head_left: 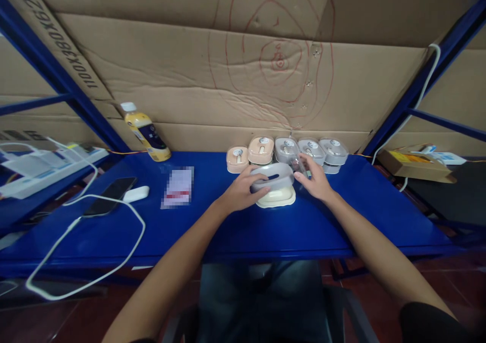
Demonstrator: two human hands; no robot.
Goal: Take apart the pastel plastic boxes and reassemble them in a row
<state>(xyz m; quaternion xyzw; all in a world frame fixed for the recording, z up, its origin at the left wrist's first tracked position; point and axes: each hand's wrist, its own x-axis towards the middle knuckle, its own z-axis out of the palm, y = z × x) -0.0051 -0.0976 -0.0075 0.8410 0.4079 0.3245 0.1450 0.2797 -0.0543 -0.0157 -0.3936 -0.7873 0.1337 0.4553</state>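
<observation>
My left hand is closed round the left side of a pale grey rounded plastic box with a dark opening in its top. Below that box sits a cream tray-like piece with a wide rim; whether the two touch, I cannot tell. At the box's right, my right hand pinches a clear plastic cover, tilted up on its edge. Behind my hands stand several finished-looking boxes with clear covers and round stickers, among them a peach box and a grey box.
On the left of the blue table are a yellow drink bottle, a blurred-out card, a phone, a white case and a looping white cable. A cardboard box lies at the right. Cardboard walls the back.
</observation>
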